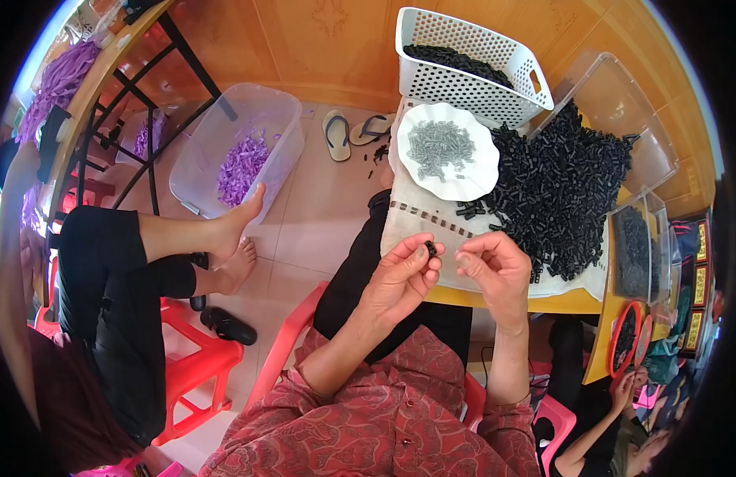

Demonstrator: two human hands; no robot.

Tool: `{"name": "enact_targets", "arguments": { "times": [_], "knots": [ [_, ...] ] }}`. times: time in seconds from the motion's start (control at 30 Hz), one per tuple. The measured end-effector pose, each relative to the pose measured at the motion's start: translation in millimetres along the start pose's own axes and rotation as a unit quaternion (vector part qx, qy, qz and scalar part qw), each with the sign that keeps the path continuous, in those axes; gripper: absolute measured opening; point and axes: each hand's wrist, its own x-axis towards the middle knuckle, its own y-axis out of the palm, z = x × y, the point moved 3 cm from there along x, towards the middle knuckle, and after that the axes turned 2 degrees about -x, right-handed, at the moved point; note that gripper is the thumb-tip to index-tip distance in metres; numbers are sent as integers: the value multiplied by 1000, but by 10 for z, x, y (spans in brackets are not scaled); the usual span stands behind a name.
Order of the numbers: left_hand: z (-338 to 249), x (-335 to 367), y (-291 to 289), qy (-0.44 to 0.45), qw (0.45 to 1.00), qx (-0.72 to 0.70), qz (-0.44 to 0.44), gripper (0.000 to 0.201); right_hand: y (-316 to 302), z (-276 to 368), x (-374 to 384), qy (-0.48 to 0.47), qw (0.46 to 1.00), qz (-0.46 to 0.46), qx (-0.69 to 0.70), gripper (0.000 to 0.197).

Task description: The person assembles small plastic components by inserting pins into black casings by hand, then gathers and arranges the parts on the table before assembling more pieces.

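Observation:
My left hand (398, 280) pinches a small black plastic piece (431, 250) between thumb and fingers, just over the near edge of the table. Close to its right, my right hand (499, 274) has thumb and forefinger pressed together; whatever they hold is too small to make out. Beyond the hands, a white scalloped plate (479, 188) carries a heap of small clear pieces (439, 148). To the right of the plate spreads a big pile of short black pieces (563, 195), lying on a pale cloth (408, 230).
A white perforated basket (455, 83) of black pieces stands at the back, with a clear tub (654, 143) tipped behind the pile. On the left, a clear bin (197, 159) holds purple scraps, near another person's bare feet (239, 266). A co-worker's hands (626, 389) show at lower right.

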Motion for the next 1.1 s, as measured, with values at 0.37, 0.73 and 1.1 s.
{"name": "enact_targets", "arguments": {
  "times": [0.37,0.73,1.1],
  "knots": [
    [61,-16,-9,35,998,56,10,19,114,-31,-109,17,998,35,49,9],
    [72,-22,-1,72,990,121,30,23,70,-85,-121,3,999,7,-31,9],
    [87,-68,-35,84,984,155,41,23,89,-77,-173,-1,997,-10,-75,10]
  ]
}}
